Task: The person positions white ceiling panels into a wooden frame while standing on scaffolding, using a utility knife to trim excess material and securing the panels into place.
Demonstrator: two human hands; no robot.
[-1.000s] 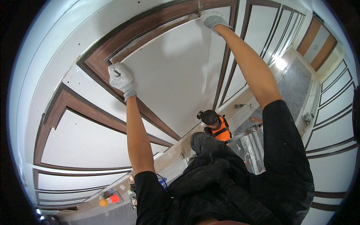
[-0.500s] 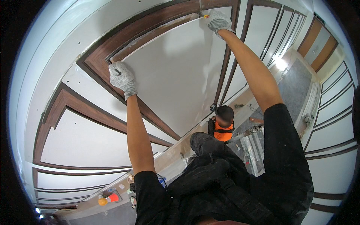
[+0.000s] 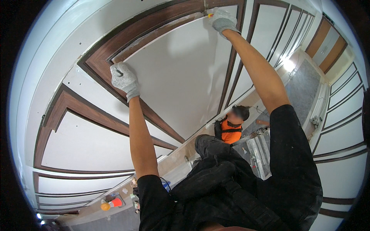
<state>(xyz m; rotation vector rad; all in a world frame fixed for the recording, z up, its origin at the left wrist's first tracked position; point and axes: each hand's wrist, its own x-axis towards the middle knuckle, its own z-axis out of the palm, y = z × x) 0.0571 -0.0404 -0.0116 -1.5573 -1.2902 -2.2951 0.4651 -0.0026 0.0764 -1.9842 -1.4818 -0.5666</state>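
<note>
A large white panel [image 3: 173, 77] sits inside a brown wood-trimmed frame [image 3: 100, 57] on the wall in front of me. My left hand [image 3: 123, 79], in a grey knit glove, is closed at the panel's upper left corner, with a small dark slim thing showing in it that I cannot make out. My gloved right hand [image 3: 223, 23] is closed at the upper right, by the panel's top edge and the frame, with a small yellow object [image 3: 211, 15] at its fingertips. A pale narrow line along the panel's edge runs between both hands.
A person in an orange vest [image 3: 231, 131] is below, near metal planking [image 3: 257, 156] and my leg. An orange-red cone [image 3: 115, 203] stands low at left. Trimmed panels [image 3: 84, 142] line both sides. A grey corridor floor [image 3: 300, 88] leads toward a wood-and-white door [image 3: 325, 44].
The person in orange has turned and shifted slightly right. A yellow object has come into sight at my right fingertips. My hands are in nearly the same places.
</note>
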